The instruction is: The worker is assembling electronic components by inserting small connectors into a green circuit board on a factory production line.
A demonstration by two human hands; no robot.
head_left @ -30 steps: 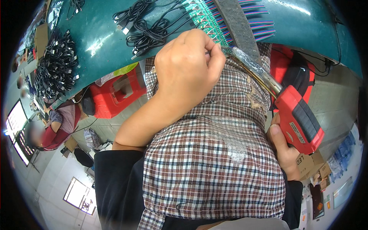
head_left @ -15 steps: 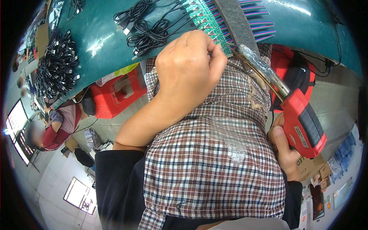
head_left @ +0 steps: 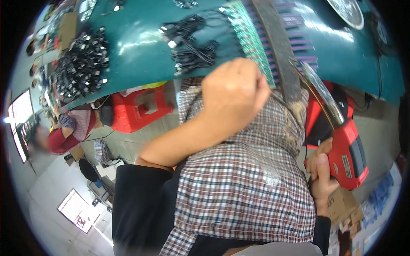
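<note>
My left hand point(head_left: 235, 91) is closed at the near end of a row of green circuit boards point(head_left: 252, 40), thumb against the curled fingers; whatever lies in its grip is hidden. My right hand point(head_left: 322, 173) grips a red soldering gun point(head_left: 349, 155) by its handle. The gun's metal barrel and thin brass-coloured tube point up and left, ending over the right side of a dark flat bar point(head_left: 279, 47). That bar lies lengthwise beside the boards. Multicoloured wires point(head_left: 301, 45) stick out from under its right side.
Coiled black cables point(head_left: 194, 57) lie left of the boards on the green table point(head_left: 136, 51). A large heap of cables point(head_left: 83, 64) sits farther left. At the upper right is a round metal dish point(head_left: 350, 13). Red stools point(head_left: 139, 111) stand below; another person point(head_left: 68, 132) sits at left.
The whole view has shifted, bringing the metal dish into sight. The soldering gun's end has moved away from the boards, rightward over the bar. My left hand stays closed by the boards.
</note>
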